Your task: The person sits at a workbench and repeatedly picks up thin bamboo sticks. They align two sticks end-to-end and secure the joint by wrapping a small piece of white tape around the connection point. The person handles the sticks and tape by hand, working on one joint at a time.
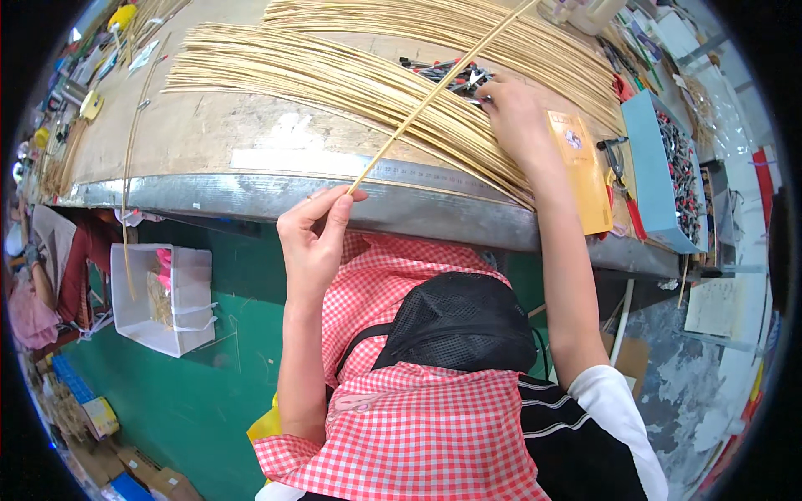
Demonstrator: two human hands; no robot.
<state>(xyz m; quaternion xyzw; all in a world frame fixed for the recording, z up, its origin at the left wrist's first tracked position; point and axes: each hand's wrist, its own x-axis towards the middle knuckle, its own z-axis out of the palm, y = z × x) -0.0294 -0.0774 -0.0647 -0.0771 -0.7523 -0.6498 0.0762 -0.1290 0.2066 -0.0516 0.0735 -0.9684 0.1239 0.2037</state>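
Your left hand (313, 232) pinches a stick (426, 103), which should steady it; your right hand (514, 117) is by clips (474, 78), its grip hard to tell.

1 slim, straight, pale-yellow stick (435, 94) slants above the tabletop (200, 134) over there, where small red-and-black clips (474, 78) lie jumbled in a loose heap.

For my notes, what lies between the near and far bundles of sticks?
In the head view, a heap of red and black clips lies there, the right hand at its right end and the stick in the left hand crossing over it.
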